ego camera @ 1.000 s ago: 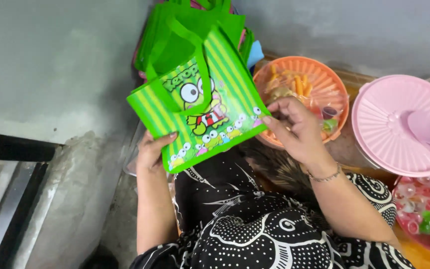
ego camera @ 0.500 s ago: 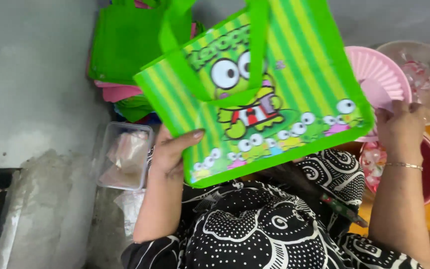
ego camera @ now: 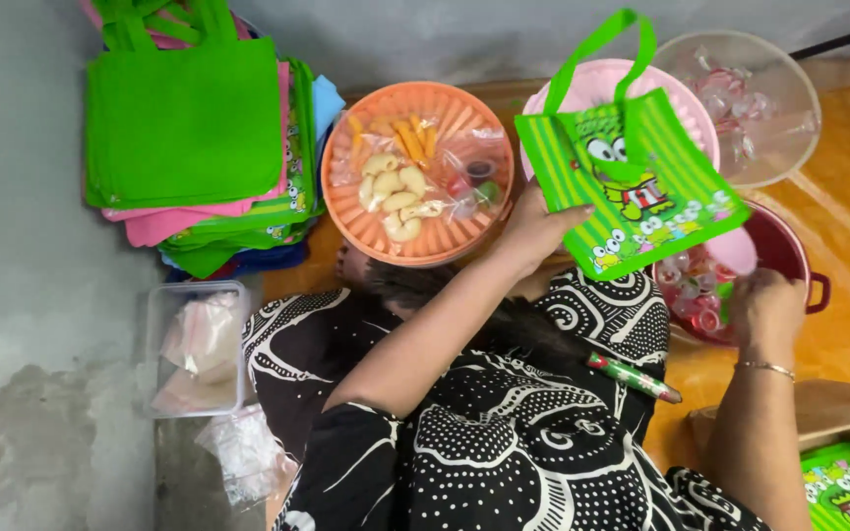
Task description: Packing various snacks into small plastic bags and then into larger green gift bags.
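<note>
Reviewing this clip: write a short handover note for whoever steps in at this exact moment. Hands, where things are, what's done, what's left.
Left hand: holds the green striped bag by its lower left edge, up over the pink basket.
Right hand: down in the red pot of small wrapped sweets; its grip is hidden.
Nearby: orange basket of bagged snacks, clear bowl of cups, bag stack at far left, pen on the lap.
Done: one bag is picked out and in hand.
Left: nothing visible inside the bag yet; the stack looks unfilled.
</note>
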